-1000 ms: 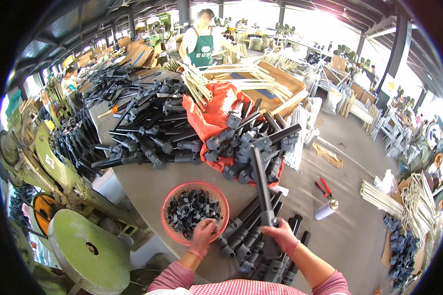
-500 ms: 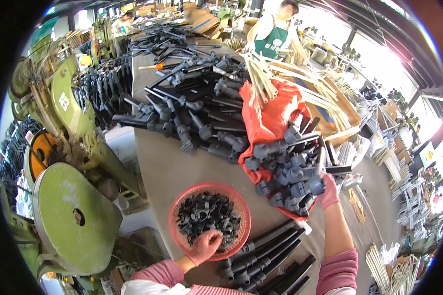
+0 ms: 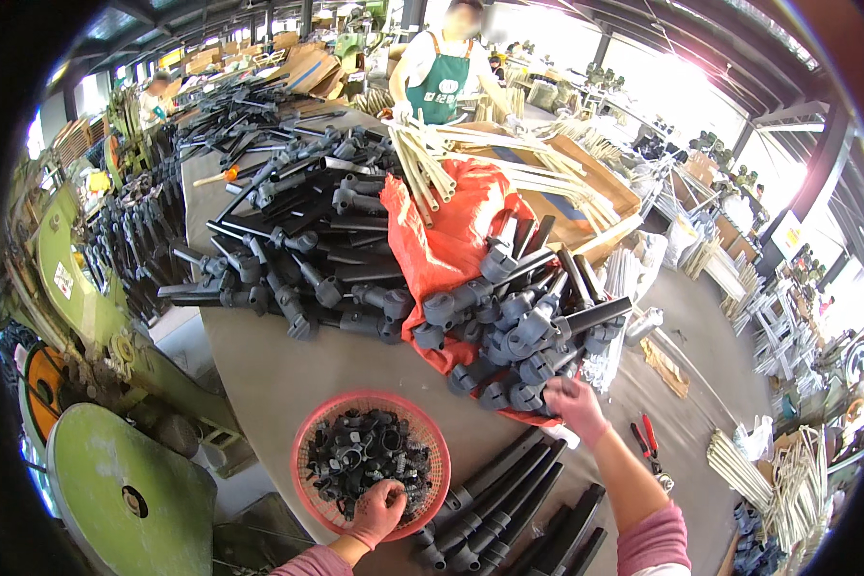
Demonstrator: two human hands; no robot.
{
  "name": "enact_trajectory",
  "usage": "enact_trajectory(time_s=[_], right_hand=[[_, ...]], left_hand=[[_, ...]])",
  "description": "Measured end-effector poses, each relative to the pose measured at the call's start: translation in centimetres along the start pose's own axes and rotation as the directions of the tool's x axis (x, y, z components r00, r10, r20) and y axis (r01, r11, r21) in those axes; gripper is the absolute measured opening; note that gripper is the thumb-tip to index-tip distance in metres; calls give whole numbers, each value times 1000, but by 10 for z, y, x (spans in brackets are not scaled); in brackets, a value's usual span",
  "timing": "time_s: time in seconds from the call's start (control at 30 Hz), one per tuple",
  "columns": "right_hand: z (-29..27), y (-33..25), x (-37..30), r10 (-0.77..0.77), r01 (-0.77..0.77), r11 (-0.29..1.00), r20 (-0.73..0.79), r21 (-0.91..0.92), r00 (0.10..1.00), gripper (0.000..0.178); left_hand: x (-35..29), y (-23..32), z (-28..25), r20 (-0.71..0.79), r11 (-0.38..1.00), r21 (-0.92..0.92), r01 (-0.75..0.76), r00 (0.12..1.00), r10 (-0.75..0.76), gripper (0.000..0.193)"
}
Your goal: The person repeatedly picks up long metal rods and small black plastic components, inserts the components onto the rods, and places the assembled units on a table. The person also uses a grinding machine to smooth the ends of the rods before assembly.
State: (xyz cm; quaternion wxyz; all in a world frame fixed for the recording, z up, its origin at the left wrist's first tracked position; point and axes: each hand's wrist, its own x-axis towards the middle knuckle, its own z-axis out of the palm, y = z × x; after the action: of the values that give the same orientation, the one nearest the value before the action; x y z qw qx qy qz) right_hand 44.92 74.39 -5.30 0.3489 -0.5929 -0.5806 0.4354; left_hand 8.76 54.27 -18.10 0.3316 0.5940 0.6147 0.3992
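My left hand rests in the near side of a red plastic basket, fingers curled together over small black plastic clips; what it pinches, if anything, is hidden. At the near right edge of a heap of tubes with dark grey joint heads is my right hand. Its fingers are bent closed, and I cannot make out anything inside them. The heap lies partly on an orange-red sack. Between my forearms, several black tubes with collars lie side by side.
Pliers with red handles lie right of my right forearm. More black tubes cover the table's far left. A green machine with a round disc stands at left. Across the table, a person in a green apron stands behind pale sticks.
My right hand has left the grey-headed tube it gripped and moved toward the heap's near edge. My left hand stays in the basket. The view has swung right, bringing the pliers into sight.
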Motion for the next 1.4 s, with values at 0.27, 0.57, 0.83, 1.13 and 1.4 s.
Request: enact_trajectory(time_s=[0.27, 0.57, 0.83, 1.13, 1.4], right_hand=[[6, 84, -187, 13, -141, 974, -575, -179, 818, 34], [72, 135, -362, 52, -284, 828, -438, -484, 898, 71], [72, 143, -364, 71, -273, 789, -359, -550, 931, 73], [75, 140, -364, 119, -313, 796, -374, -517, 920, 68], [62, 140, -366, 133, -319, 803, -370, -503, 919, 66]], left_hand=[[7, 0, 0, -16, 993, 112, -37, 999, 39, 12], [5, -4, 5, -27, 987, 146, -70, 997, 74, 9], [38, 59, -56, -63, 977, -107, -184, 982, 178, 9], [162, 205, -316, -869, 589, -81, -804, 346, 354, 67], [126, 197, -445, -999, 890, 2, -455, 28, 17, 72]])
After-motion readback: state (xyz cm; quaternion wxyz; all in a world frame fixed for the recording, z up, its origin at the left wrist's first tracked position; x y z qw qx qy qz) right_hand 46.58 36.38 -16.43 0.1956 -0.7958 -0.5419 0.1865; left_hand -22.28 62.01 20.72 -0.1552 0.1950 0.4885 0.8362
